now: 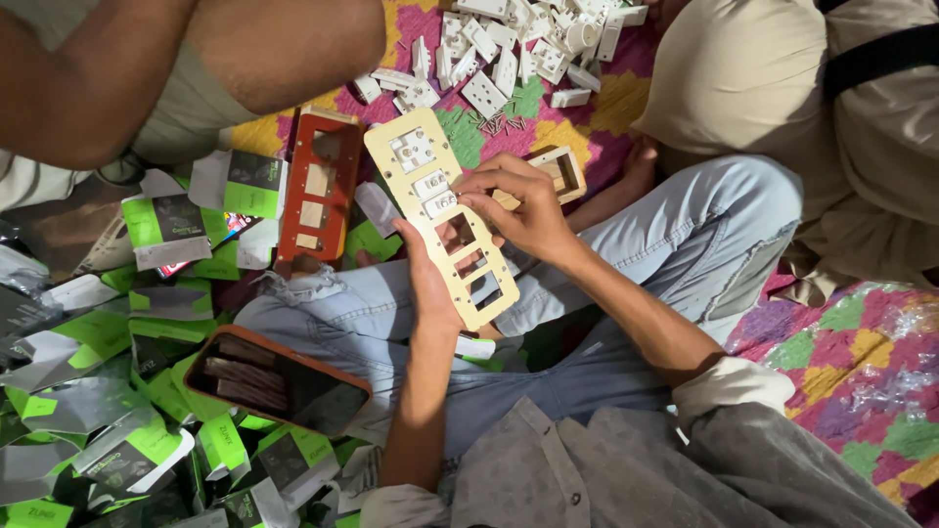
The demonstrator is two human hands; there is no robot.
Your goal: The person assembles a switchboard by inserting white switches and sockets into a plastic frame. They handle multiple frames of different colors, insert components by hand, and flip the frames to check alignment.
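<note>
Patchwork cloth (861, 362) in pink, yellow and green covers the floor, and crumpled green and grey packets (117, 411) are heaped on the left side. A cream switch plate (445, 217), a flat rigid board pierced with rectangular openings, is held over the jeans-clad lap, its long axis running from upper left down to lower right. It is gripped from beneath, near its lower end, by the left hand (427, 279), whose fingers are wrapped round the plate's edge. The right hand (516, 207) lies just to the plate's right and is the nearer one to the small white switch module (440, 202), on which its fingertips are pinched at mid-plate. A red-brown plate (318, 191) lies alongside, and loose white plastic parts (509, 54) are scattered beyond, well apart.
</note>
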